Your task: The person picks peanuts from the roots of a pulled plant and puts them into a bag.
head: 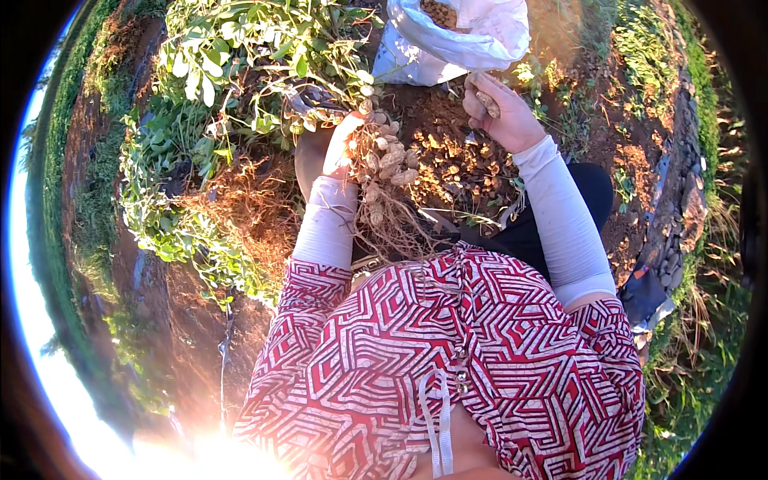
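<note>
My left hand [343,144] grips a peanut plant at the base of its stems. A cluster of soil-stained peanut pods [390,156] hangs beside that hand, with thin roots [399,231] trailing down towards my lap. The plant's green leaves [264,42] spread out beyond the hand to the upper left. Over to the right, my right hand [504,114] holds a loose peanut pod [488,104] in its curled fingers. Just past the right hand stands a white plastic sack [462,54], its mouth open, with peanuts [441,13] inside.
Loose brown soil [459,168] lies between my hands, near my dark-clothed knee [591,192]. Pulled plants with reddish roots [240,210] are heaped on the left. On the far right runs a strip of dark plastic sheeting [666,240]. Strong sun glare covers the lower left.
</note>
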Motion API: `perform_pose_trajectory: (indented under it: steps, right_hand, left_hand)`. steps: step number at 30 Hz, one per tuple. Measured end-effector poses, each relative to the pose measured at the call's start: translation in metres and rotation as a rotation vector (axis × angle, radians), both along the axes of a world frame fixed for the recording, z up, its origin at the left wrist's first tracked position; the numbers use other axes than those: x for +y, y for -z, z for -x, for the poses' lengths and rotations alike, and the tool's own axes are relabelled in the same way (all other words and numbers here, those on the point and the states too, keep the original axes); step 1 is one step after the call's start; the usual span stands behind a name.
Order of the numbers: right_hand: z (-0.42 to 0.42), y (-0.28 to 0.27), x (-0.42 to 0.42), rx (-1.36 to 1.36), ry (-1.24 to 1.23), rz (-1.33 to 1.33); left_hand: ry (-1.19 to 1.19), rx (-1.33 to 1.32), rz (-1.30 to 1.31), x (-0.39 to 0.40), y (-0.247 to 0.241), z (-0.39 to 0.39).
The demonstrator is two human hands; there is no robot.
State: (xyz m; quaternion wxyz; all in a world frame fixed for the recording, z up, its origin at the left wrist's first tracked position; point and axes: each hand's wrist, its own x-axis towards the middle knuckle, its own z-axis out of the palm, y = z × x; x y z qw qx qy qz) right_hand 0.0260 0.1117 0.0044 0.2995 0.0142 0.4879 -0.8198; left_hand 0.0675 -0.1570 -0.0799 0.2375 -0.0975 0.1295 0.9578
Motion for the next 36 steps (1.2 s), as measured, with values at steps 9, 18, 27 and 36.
perform_pose_trajectory:
  steps: [9, 18, 27, 36]
  right_hand:
    - [0.012, -0.002, -0.101, 0.849, -0.073, -1.039]
    - [-0.006, -0.012, -0.057, 0.37, -0.135, -0.122]
    - [-0.014, 0.012, -0.005, 0.246, 0.105, -0.492]
    - [-0.028, 0.066, -0.056, -0.097, -0.003, -0.006]
  left_hand:
    - [-0.003, 0.006, 0.281, 0.012, -0.023, -0.009]
    - [-0.068, -0.074, 0.285, 0.013, -0.031, -0.009]
    - [0.005, -0.058, 0.305, 0.0, 0.013, -0.007]
    - [0.016, 0.154, 0.215, 0.011, -0.012, -0.01]
